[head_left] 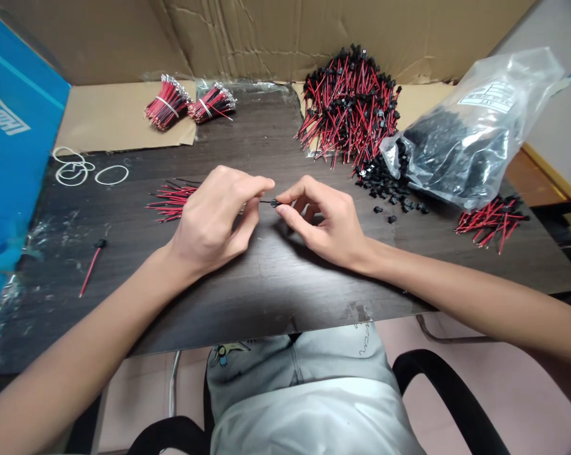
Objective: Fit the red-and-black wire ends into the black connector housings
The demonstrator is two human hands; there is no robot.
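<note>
Between finger and thumb, my right hand [326, 218] pinches a small black plastic connector housing [273, 203]. A thin dark wire [265, 201] runs from it to my left hand [219, 215], whose thumb and forefinger close on the wire. Whether the wire is seated in the housing is too small to tell. Loose red and black wires [169, 202] lie on the table, partly hidden behind my left hand. Several loose black housings [392, 189] are scattered beyond my right hand, at the mouth of a clear plastic bag [475, 139] filled with more of them.
A large heap of red-black wires with connectors [349, 104] stands at the back. Two banded wire bundles [167, 104] lie back left, rubber bands [72, 170] at left. One wired connector [92, 268] lies front left; a small wire pile [491, 221] is at right. Cardboard [266, 38] walls the back.
</note>
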